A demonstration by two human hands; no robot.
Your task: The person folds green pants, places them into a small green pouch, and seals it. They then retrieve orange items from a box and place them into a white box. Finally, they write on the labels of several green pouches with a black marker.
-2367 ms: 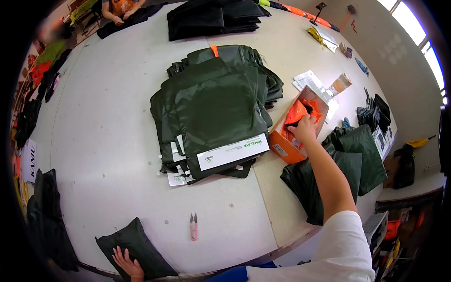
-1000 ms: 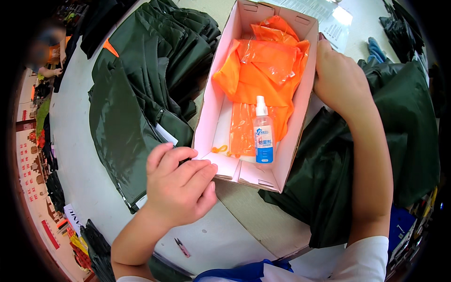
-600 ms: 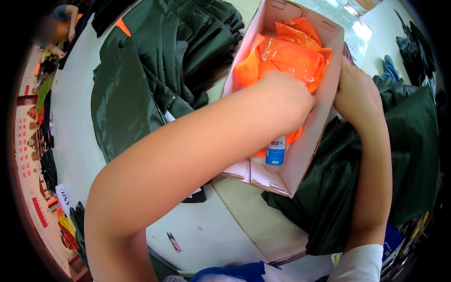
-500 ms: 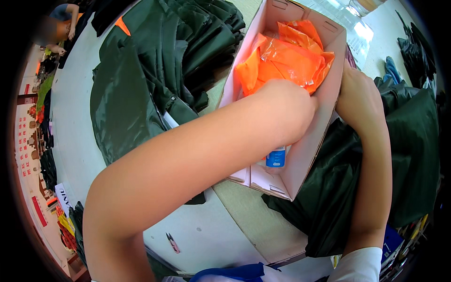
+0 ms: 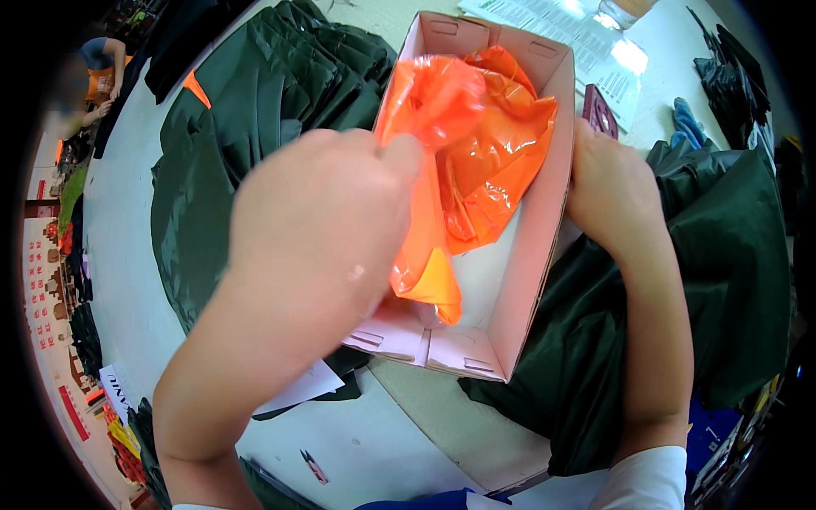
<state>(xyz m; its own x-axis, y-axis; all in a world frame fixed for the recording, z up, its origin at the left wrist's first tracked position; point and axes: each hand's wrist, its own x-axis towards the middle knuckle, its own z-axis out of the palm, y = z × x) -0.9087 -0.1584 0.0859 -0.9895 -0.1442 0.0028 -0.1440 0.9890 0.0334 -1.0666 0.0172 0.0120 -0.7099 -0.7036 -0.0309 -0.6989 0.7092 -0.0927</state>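
My left hand (image 5: pixel 331 212) is closed, slightly blurred, at the left wall of an open pink-lined cardboard box (image 5: pixel 531 289). Pinched at its fingers is a glossy orange sheet (image 5: pixel 421 246), which hangs down inside the box with a lighter orange corner at its lower end. A second crumpled orange bundle (image 5: pixel 501 161) lies in the box behind it. Beside the box's right wall, my right hand (image 5: pixel 616 183) is curled around the rim. Just past its fingers lies a dark maroon flat object (image 5: pixel 599 110).
Dark green glossy fabric (image 5: pixel 255 144) is heaped left of the box, and more green fabric (image 5: pixel 722 255) lies beneath my right forearm. Thread snips (image 5: pixel 314 467) rest on the near tabletop. Printed sheets (image 5: pixel 586 59) lie at the back. Another person's arm (image 5: pixel 115 68) shows far left.
My left hand has moved left out of the box's middle, drawing the orange sheet with it. The box has shifted left and slightly nearer. A blue-labelled bottle seen earlier no longer shows.
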